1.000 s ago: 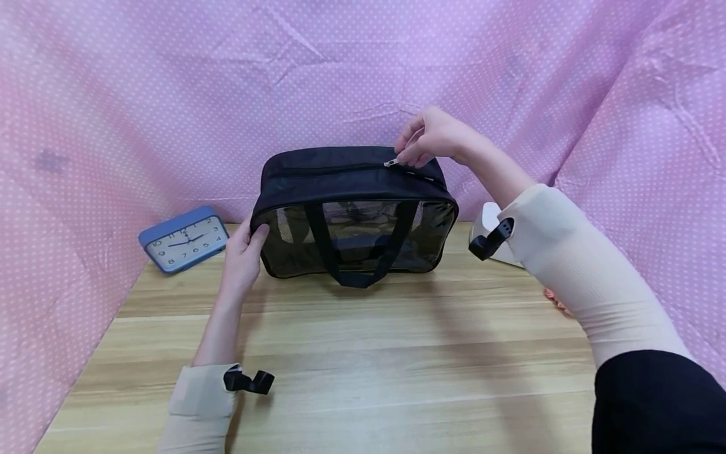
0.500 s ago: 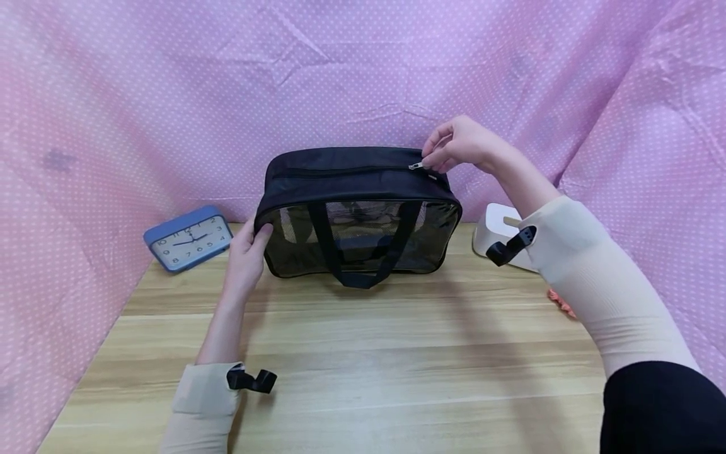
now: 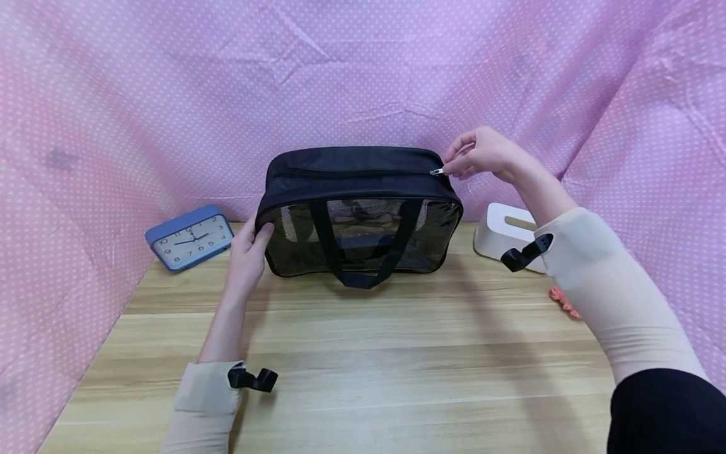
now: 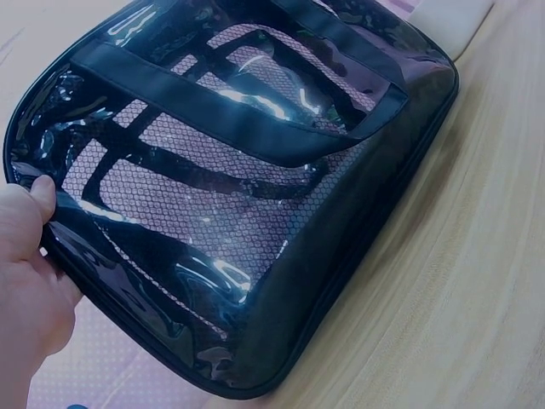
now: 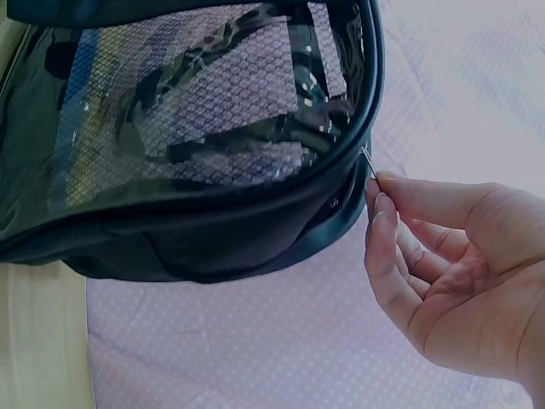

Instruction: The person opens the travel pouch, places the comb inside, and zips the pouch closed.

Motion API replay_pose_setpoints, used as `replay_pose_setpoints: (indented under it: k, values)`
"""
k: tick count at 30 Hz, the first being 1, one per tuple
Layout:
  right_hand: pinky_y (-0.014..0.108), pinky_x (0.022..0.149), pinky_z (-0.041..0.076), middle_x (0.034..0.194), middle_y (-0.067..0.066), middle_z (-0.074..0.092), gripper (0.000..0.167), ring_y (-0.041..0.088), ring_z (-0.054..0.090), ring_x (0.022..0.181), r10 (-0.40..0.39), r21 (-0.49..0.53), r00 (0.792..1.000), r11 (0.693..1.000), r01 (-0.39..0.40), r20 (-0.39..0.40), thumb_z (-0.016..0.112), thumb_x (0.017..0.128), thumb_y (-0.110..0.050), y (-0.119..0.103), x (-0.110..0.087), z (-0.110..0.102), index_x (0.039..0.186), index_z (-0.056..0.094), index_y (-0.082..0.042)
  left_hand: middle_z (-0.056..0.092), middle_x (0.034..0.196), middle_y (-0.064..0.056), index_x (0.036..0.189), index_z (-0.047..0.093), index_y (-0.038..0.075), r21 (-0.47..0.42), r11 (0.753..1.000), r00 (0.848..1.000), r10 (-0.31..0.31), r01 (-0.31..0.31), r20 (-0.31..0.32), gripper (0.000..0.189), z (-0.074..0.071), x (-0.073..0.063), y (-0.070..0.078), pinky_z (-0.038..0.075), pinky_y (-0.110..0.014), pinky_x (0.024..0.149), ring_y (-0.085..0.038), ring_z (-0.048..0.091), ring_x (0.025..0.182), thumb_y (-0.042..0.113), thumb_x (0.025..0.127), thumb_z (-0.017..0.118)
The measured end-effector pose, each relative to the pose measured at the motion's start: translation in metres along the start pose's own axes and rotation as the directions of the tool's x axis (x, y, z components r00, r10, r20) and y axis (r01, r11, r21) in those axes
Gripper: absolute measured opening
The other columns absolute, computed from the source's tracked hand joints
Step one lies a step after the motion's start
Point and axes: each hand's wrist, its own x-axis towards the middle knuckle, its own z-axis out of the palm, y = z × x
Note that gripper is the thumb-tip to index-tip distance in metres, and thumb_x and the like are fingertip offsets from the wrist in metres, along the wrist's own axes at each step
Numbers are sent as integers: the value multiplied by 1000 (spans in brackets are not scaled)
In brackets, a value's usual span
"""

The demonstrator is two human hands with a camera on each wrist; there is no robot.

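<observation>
A black bag (image 3: 363, 183) with see-through sides stands upright at the back of the table, its strap handle (image 3: 370, 279) hanging down the front. My left hand (image 3: 247, 252) grips the bag's left end, the thumb on the clear front panel; the other fingers are mostly hidden behind. At the top right corner, my right hand (image 3: 482, 154) pinches the metal zipper pull (image 3: 437, 171) between thumb and fingers. The right wrist view shows the same pull (image 5: 369, 162) at the bag's edge, held by the fingertips. Mesh and dark bands show through the clear panel (image 4: 196, 179).
A blue clock (image 3: 190, 238) leans at the back left of the wooden table (image 3: 363, 353). Right of the bag stands a white tissue box (image 3: 493, 236) with a wooden-coloured slot. A coral braided item (image 3: 564, 302) lies partly behind the right sleeve. Pink dotted cloth (image 3: 363, 75) hangs close behind.
My right hand has drawn the zipper pull rightward along the bag's top to its right end. My left hand keeps its grip on the left end. More of the tissue box shows.
</observation>
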Motion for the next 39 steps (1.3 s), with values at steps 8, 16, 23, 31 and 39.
replay_pose_setpoints:
  k: [8, 16, 23, 31, 39]
  values:
    - [24, 72, 61, 75, -4, 73, 8, 10, 68, 71, 24, -22, 1000, 999, -24, -9, 76, 91, -5, 14, -2, -8, 92, 70, -10, 55, 154, -4, 152, 53, 21, 16, 1000, 1000, -18, 18, -1, 43, -2, 0, 0, 38, -16, 116, 1, 50, 137, 20, 109, 51]
    - [24, 73, 61, 76, -4, 72, 8, 11, 69, 72, 30, -32, 999, 999, -30, -14, 76, 91, -7, 24, -3, -12, 93, 69, -10, 54, 155, -4, 152, 52, 23, 20, 1000, 1000, -8, 8, 5, 44, -4, -1, 0, 38, -16, 116, 1, 50, 137, 21, 109, 50]
    - [25, 73, 61, 77, -3, 73, 7, 10, 69, 71, 40, -7, 999, 999, -40, -8, 76, 92, -7, 36, -4, -15, 94, 70, -10, 52, 157, -3, 153, 51, 25, 23, 1000, 1000, -3, 3, 11, 44, -5, -1, 0, 37, -16, 116, 0, 48, 140, 22, 109, 50]
    - [25, 73, 61, 79, -5, 73, 8, 11, 69, 75, 45, 11, 999, 999, -44, -2, 75, 92, -6, 45, -5, -18, 97, 70, -9, 51, 158, -4, 154, 50, 23, 15, 1000, 1000, -4, 4, 19, 44, -4, -1, 0, 37, -15, 116, -1, 47, 141, 21, 109, 50]
    - [24, 74, 61, 78, -4, 73, 7, 10, 69, 74, 36, 5, 999, 999, -36, 5, 74, 93, -6, 48, -6, -20, 94, 70, -12, 54, 156, -6, 153, 51, 18, 16, 1000, 1000, -20, 20, 17, 44, -3, -1, 2, 38, -16, 116, -4, 49, 140, 21, 109, 51]
